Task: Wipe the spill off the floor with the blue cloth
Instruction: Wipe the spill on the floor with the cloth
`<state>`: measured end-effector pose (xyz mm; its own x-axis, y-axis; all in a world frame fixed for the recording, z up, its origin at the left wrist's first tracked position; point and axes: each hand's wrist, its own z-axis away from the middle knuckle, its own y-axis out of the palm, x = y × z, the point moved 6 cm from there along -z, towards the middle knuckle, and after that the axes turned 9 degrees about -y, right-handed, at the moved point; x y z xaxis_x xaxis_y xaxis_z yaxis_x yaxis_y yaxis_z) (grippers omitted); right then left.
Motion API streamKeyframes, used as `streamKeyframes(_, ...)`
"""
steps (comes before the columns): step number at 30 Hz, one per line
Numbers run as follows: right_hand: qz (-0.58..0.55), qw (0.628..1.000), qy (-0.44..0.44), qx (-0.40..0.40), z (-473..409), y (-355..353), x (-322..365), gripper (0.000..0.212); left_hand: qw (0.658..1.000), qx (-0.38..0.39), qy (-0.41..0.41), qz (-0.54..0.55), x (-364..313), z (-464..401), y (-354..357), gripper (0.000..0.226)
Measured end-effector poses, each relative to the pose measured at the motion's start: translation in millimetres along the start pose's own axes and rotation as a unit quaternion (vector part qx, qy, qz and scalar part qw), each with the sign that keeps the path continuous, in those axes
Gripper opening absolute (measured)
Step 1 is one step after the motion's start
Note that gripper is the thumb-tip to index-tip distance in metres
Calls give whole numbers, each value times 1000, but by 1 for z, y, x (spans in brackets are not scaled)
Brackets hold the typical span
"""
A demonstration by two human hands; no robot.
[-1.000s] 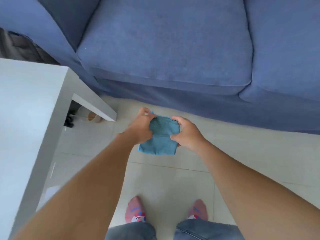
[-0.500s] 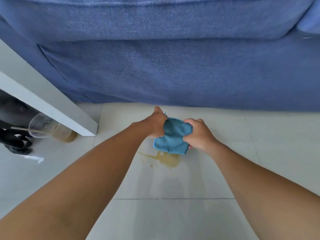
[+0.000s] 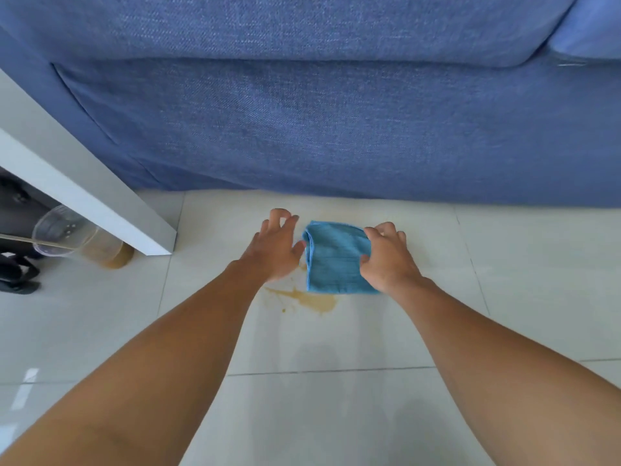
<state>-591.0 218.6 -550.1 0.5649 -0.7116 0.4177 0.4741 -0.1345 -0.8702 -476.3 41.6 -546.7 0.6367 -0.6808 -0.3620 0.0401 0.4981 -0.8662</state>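
Observation:
A folded blue cloth (image 3: 334,258) lies over the pale tiled floor, just in front of the sofa. A brown spill (image 3: 311,299) stains the tile at the cloth's near edge and spreads to its left. My right hand (image 3: 386,258) grips the cloth's right side, fingers curled over its top corner. My left hand (image 3: 277,247) hovers beside the cloth's left edge with fingers spread, holding nothing; its thumb nearly touches the fold.
A blue sofa (image 3: 336,122) fills the back. The white table's leg (image 3: 100,200) slants in at the left. Beside it lies a tipped clear plastic cup (image 3: 79,238) with brown liquid and a straw. Dark items (image 3: 16,274) rest at the far left.
I have crouched lower and the view dropped to the floor. The cloth went from bunched between both hands to spread flat. My left hand let go of it and opened.

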Motion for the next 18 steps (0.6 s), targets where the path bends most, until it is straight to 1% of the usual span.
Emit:
streamKeyframes(2, 53, 997, -51, 0, 6, 9, 8, 55, 999, -32, 0, 23, 24, 23, -1, 84)
streamKeyframes(5, 80, 988, -123, 37, 2, 31, 25, 61, 999, -29, -36, 12, 74, 54, 13, 124)
streamKeyframes(6, 81, 986, -138, 50, -2, 38, 30, 61, 998, -29, -49, 1, 91, 63, 19, 135)
streamKeyframes(8, 73, 986, -136, 70, -8, 53, 33, 60, 997, -15, -64, -30, 114, 75, 31, 151)
streamKeyframes(9, 76, 986, -129, 68, -8, 60, 31, 60, 997, -9, -61, -48, 120, 79, 38, 155)
streamKeyframes(11, 102, 987, -111, 46, 0, 70, 21, 61, 996, -25, -50, -66, 123, 86, 48, 158)
streamKeyframes(14, 125, 989, -72, 16, 22, 75, 2, 62, 995, -53, -44, -74, 124, 90, 52, 155)
streamKeyframes(18, 136, 990, -38, 8, 22, 70, -6, 63, 992, -70, -36, -96, 121, 93, 52, 151)
